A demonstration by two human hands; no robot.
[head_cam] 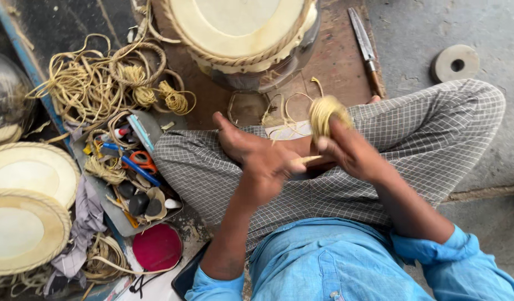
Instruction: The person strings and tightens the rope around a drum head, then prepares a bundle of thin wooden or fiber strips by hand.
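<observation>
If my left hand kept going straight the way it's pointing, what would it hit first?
Probably the drum: the left hand points up-frame and slightly left, past loose cord loops on the lap. Depth is unclear.

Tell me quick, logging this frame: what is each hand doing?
Left hand: fingers closed on the pale strap.
Right hand: fingers closed on the coil of strap.

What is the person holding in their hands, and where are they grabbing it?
The right hand grips a coil of pale cord at its lower edge. The left hand pinches the cord's loose strand.
</observation>
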